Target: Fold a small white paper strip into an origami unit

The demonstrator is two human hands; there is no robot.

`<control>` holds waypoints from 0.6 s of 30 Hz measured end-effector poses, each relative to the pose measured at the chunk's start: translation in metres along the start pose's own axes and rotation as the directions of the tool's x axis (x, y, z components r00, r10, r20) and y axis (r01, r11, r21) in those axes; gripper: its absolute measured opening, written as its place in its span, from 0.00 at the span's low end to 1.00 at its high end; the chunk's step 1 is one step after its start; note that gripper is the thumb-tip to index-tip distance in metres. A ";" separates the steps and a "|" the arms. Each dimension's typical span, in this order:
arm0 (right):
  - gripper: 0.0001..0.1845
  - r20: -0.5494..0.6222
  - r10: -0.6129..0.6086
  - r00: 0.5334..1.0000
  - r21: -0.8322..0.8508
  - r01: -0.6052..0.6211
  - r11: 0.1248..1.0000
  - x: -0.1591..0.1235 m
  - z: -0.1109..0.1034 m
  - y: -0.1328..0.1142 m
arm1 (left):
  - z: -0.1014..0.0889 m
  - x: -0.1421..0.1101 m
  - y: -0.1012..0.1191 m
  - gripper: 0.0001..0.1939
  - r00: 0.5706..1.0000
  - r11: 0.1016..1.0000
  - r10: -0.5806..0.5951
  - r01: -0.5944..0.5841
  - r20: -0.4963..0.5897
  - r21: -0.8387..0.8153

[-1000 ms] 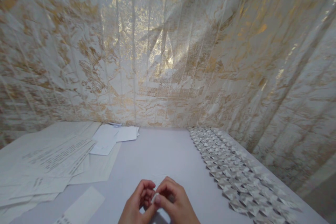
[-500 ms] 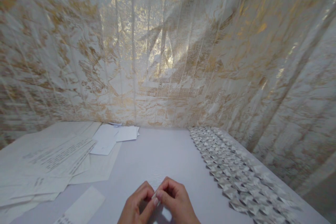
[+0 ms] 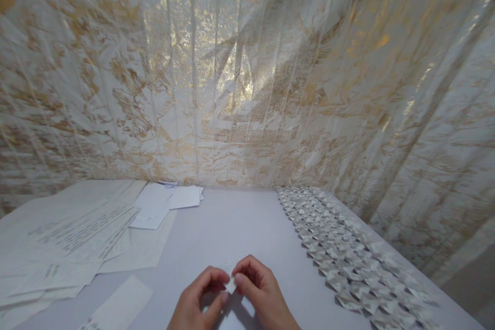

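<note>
My left hand (image 3: 197, 301) and my right hand (image 3: 261, 294) meet at the bottom middle, low over a pale table (image 3: 235, 227). Between their fingertips they pinch a small piece of white folded paper (image 3: 231, 286); most of it is hidden by the fingers. Both hands have the thumb and fingers curled around it.
Loose printed sheets (image 3: 73, 232) lie spread over the table's left side, with a narrow paper strip (image 3: 119, 307) near my left hand. Along the right edge runs a band of several small folded paper pieces (image 3: 340, 252). A gold-and-white curtain (image 3: 247, 72) hangs close behind the table.
My hands have shifted a little, the fingertips reworking their hold on the small paper. The view has tilted slightly upward.
</note>
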State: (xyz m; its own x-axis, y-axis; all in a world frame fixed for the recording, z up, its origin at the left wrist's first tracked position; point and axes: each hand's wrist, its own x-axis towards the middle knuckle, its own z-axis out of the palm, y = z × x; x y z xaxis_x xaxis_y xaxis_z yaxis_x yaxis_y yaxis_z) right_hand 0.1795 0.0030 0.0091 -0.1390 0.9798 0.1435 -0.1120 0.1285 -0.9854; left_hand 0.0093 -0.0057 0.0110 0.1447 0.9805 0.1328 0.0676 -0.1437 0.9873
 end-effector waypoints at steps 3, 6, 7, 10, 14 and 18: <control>0.12 0.068 -0.054 0.996 -0.077 0.059 0.995 -0.002 -0.003 -0.005 | -0.005 0.004 -0.001 0.10 1.000 0.999 -0.027 0.027 -0.016 -0.018; 0.11 0.084 -0.092 0.992 -0.117 0.102 0.988 -0.003 -0.004 -0.007 | -0.008 0.005 -0.002 0.10 1.000 0.999 -0.028 0.028 0.001 -0.016; 0.10 0.074 -0.092 0.993 -0.127 0.101 0.987 -0.003 -0.004 -0.007 | -0.008 0.005 -0.002 0.10 1.000 0.999 -0.025 0.025 0.001 -0.021; 0.10 0.036 -0.069 0.997 -0.151 0.074 0.986 -0.003 -0.003 -0.006 | -0.005 0.002 -0.001 0.12 1.000 0.999 -0.011 0.011 -0.004 -0.049; 0.14 0.024 -0.047 0.999 -0.130 0.049 0.990 -0.003 -0.001 -0.003 | 0.001 -0.002 0.002 0.17 0.999 0.998 -0.023 0.021 -0.028 -0.061; 0.16 0.014 -0.036 0.999 0.010 0.036 0.999 -0.002 0.002 0.001 | 0.004 -0.002 0.001 0.18 0.995 0.990 -0.022 0.008 -0.097 -0.142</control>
State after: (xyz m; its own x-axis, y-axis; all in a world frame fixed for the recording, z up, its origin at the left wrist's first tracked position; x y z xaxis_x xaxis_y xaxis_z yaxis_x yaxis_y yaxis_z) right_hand 0.1775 0.0012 0.0077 -0.1482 0.9725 0.1799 -0.1263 0.1618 -0.9787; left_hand 0.0129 -0.0078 0.0115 0.0466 0.9918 0.1192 -0.0719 -0.1157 0.9907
